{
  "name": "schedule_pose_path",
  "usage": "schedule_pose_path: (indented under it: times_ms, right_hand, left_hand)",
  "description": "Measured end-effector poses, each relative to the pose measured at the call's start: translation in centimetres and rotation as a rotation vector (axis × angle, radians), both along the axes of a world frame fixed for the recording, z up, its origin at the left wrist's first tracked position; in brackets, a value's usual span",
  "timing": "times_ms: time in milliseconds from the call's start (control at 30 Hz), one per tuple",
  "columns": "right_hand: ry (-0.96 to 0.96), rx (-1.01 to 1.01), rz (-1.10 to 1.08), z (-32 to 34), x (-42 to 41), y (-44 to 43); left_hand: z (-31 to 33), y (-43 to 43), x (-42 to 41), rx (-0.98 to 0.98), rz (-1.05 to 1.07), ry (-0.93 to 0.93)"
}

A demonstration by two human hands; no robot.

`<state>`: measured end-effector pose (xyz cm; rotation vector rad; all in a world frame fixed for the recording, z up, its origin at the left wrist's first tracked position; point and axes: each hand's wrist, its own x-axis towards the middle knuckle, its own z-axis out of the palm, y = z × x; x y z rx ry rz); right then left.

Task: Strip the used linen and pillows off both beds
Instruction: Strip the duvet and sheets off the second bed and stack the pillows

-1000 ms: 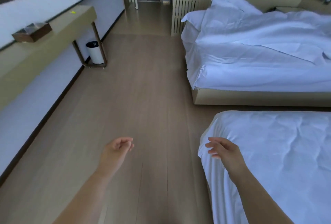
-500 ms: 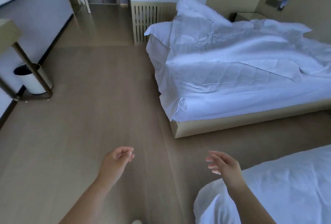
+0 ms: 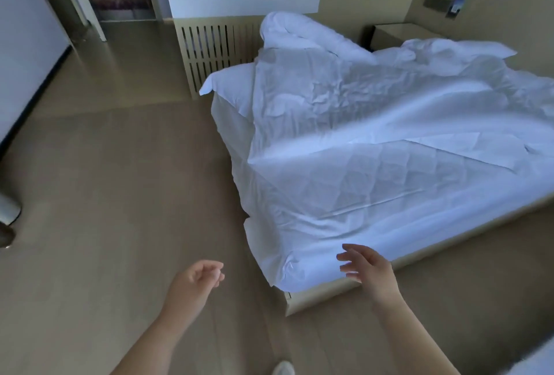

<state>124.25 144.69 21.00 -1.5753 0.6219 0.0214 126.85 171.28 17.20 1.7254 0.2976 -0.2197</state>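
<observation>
My left hand (image 3: 195, 281) hung over the tan wooden floor (image 3: 105, 194), fingers loose and empty. My right hand (image 3: 370, 269) was relaxed too, near the rumpled white bed sheet (image 3: 299, 254) at its corner. The crumpled white duvet (image 3: 359, 123) and white pillow (image 3: 230, 84) lay beyond, closer than a moment before.

dim, bluish light washes over the white duvet (image 3: 374, 135), soft motion blur throughout, wide-angle bending at the edges.
</observation>
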Motion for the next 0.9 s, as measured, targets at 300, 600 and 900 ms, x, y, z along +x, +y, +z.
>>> schedule_pose_path:
  times_ms: [300, 600, 900]
  right_hand:
    - [-0.005, -0.036, -0.004, 0.2, 17.5, -4.8]
    - [0.089, -0.111, -0.217, -1.1, 24.1, -13.5]
    - [0.097, -0.111, -0.303, -3.1, 26.4, -30.2]
  left_hand:
    - [-0.6, -5.5, 17.1, 0.081, -0.096, 0.042]
    - [-0.2, -15.9, 33.0, 0.097, -0.363, 0.029]
    - [-3.2, -33.1, 34.5, 0.281, -0.601, 0.023]
